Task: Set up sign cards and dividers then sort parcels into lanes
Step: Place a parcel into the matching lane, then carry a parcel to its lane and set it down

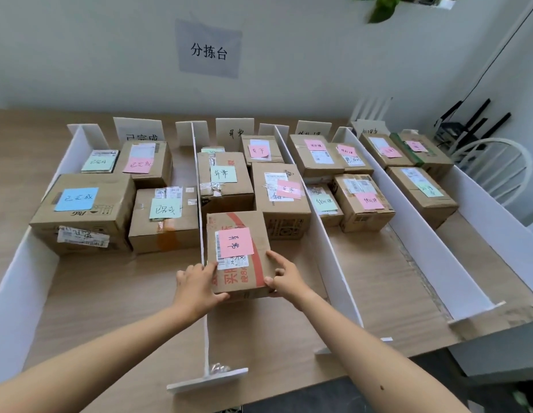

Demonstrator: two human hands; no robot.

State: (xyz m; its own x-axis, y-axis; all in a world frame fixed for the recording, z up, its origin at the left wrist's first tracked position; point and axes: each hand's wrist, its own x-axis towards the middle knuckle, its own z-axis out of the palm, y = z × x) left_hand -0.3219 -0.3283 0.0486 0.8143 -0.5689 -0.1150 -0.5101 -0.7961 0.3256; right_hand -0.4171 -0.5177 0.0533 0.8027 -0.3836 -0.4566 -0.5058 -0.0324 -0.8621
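**Op:** Where's the parcel?

**Ann:** Parcel, pink note on top. It's in the second lane from the left, at the near end, just in front of the other parcels in that lane. Its left edge sits against the white divider. Can't tell if its base is down on the tabletop or just off it.

**Op:** My hands?

**Ann:** You've got both on it. Your left hand wraps the near-left corner with fingers curled around it, and that arm passes over the divider. Your right hand clamps the near-right corner, fingers on top and thumb on the near face.

**Op:** How will it handle?

**Ann:** Small, stiff taped cardboard. Probably light, since you manage it by two corners. The tape and label look slick, so grip bare card at the edges. Keep off the note, it could peel.

**Op:** Around it?

**Ann:** Wood tabletop with four lanes between white dividers. Each lane has parcels with pink, green or blue notes. Sign cards stand at the far end. Grey wall sign above, white chair far right, plant leaves at the top.
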